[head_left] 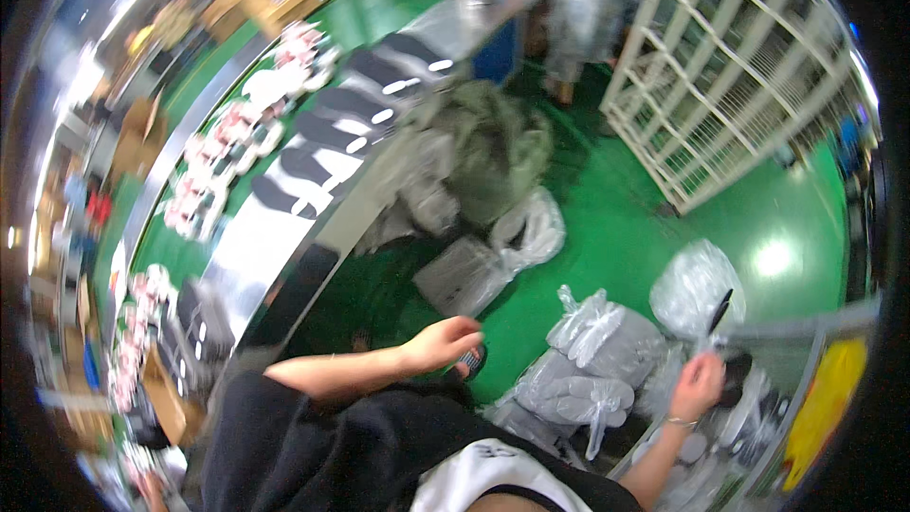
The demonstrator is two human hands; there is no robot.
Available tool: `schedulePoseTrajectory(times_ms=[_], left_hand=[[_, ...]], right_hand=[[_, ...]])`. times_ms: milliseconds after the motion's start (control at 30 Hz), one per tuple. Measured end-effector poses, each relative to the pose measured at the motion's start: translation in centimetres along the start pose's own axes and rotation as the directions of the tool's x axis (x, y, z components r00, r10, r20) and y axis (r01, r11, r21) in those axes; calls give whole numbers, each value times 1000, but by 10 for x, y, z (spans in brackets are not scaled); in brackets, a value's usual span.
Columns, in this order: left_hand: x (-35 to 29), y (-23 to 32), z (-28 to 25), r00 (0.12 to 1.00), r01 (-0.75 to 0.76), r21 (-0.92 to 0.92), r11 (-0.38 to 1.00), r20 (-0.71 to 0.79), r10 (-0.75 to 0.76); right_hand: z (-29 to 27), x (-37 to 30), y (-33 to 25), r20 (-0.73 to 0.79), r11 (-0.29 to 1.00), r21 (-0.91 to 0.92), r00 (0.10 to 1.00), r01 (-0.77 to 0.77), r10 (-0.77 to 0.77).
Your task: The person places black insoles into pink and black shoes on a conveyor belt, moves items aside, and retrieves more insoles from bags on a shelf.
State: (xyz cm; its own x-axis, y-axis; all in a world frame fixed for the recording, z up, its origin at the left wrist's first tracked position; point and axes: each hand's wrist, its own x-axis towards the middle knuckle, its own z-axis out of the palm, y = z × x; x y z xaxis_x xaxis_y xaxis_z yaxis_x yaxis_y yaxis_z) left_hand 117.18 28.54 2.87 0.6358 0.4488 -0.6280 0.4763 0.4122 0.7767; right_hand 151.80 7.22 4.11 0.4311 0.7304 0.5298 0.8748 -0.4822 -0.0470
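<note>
My left hand (444, 343) hangs over the floor in front of my body, fingers loosely curled together, with nothing visible in them. Out to the right, my right hand (700, 382) is closed on a thin dark piece (721, 310) that points upward and looks like an insole seen edge-on; blur hides its exact shape. A second dark piece (736, 372) shows just beside that hand; whether I hold it too, I cannot tell. Around and below the right hand lie clear plastic bags (607, 341) packed with grey insole-like pieces, several of them knotted shut.
At left runs a long bench (254, 245) with rows of dark insoles (327, 133) and a green belt of white-and-pink shoes (227, 147). Bagged goods (464, 275) and a green sack (498, 142) lie beside it. A white wire rack (720, 85) and another person (583, 14) stand beyond.
</note>
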Motion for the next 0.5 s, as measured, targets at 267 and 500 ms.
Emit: schedulePoseTrajectory(times_ms=[267, 500], left_hand=[[-54, 0, -76, 947, -213, -627, 749, 57, 318], [-167, -53, -236, 804, -592, -597, 541, -482, 349]], right_hand=[[6, 26, -349, -180, 398, 769, 767, 500, -616], [10, 82, -516, -130, 235, 944, 913, 234, -387]])
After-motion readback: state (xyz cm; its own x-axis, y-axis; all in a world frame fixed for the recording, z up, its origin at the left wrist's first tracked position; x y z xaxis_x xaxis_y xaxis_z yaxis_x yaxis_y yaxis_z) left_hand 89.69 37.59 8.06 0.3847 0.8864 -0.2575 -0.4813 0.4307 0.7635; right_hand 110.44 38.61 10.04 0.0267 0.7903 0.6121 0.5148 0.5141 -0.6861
